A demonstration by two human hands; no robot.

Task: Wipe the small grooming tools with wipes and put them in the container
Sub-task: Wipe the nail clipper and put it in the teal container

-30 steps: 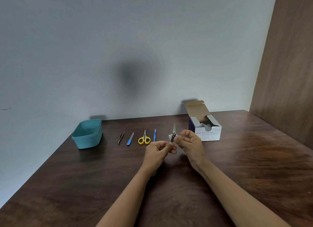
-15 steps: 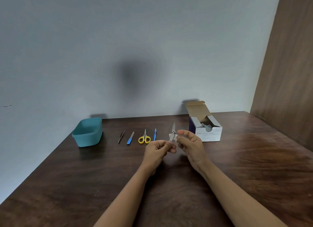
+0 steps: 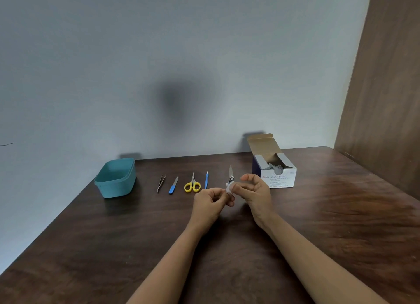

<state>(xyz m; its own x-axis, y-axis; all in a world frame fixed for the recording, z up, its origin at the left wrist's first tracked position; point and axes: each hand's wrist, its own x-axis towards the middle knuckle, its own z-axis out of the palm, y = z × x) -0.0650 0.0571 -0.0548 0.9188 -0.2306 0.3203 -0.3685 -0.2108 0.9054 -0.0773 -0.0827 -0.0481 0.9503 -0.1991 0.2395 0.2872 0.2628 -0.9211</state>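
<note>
Fingers (image 3: 223, 196) of the left hand (image 3: 210, 205) pinch the low end of the nail clipper (image 3: 231, 176), blade pointing up. The right hand (image 3: 258, 196) pinches a white wipe (image 3: 229, 187) against it, over the table (image 3: 341, 224) near the swab box (image 3: 278, 178); the teal container (image 3: 116, 181) sits well off to the left

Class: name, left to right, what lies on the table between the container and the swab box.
Head view: tweezers, a blue file, yellow scissors, a thin blue tool. The left hand holds a clipper, the right hand a wipe.
</note>
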